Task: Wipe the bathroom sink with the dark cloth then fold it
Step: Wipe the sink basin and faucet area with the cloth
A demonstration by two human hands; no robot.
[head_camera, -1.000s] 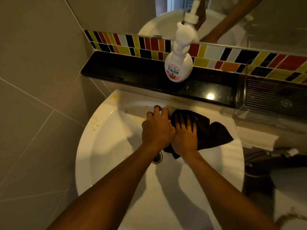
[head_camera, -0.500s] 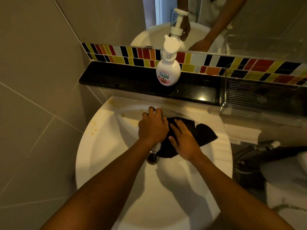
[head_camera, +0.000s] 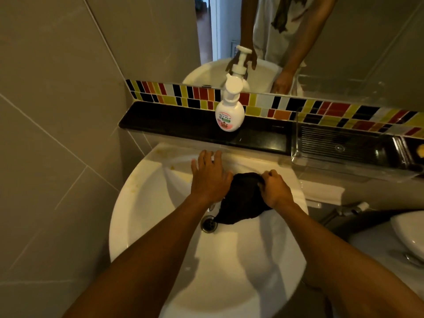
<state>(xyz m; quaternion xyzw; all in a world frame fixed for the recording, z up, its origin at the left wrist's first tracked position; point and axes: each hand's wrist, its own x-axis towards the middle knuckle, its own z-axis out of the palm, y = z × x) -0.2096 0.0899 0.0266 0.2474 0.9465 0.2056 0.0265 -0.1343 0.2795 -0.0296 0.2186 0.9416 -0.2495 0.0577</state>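
Observation:
A round white sink (head_camera: 142,216) fills the middle of the view, with a metal drain (head_camera: 208,223) near its centre. The dark cloth (head_camera: 241,198) lies bunched on the sink's far right slope, its lower corner hanging close to the drain. My right hand (head_camera: 274,188) is shut on the cloth's upper right edge, gathering it. My left hand (head_camera: 210,175) rests flat with fingers spread at the back of the basin, its palm edge over the cloth's left side. Yellowish stains (head_camera: 171,166) mark the sink's back left rim.
A white pump soap bottle (head_camera: 230,111) stands on the black ledge (head_camera: 174,123) behind the sink. A clear plastic rack (head_camera: 344,145) sits on the ledge at right. A mirror above reflects my arms. Grey tiled wall at left; a toilet (head_camera: 410,232) at right.
My right hand has gone from lying flat on the cloth to gripping its upper edge, bunching it smaller. My left hand has opened and spread. The camera has tilted up.

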